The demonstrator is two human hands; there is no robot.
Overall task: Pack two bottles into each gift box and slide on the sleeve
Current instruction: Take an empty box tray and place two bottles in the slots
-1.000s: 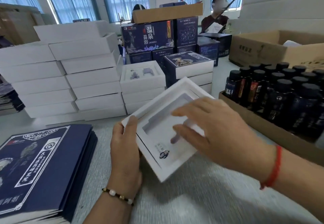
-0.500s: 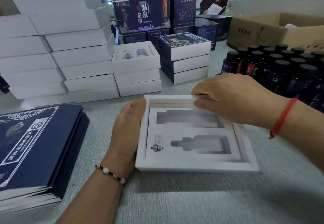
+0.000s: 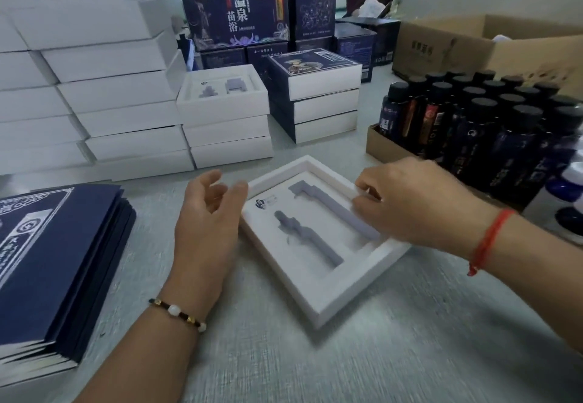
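White gift box (image 3: 344, 279) logo unreadable, right hand (image 3: 419, 207) fingers pinching its edge, left hand (image 3: 205, 216) fingers loose.

The large navy carton (image 3: 235, 14) at the back of the stack bears big pale Chinese characters, 温泉 on the right column and 苗浴 to their left, with a thin line of small print beside them that is too fine to read. The navy carton to its right (image 3: 315, 8) carries a row of small white characters along its top edge and an outline drawing, both illegible. The brown cardboard box (image 3: 441, 47) on the right has dark printed characters on its side, blurred. The nearest dark bottle (image 3: 392, 112) shows a pale 温 low on its label. The navy sleeves (image 3: 47, 254) at left carry silver characters in a framed panel, unreadable.
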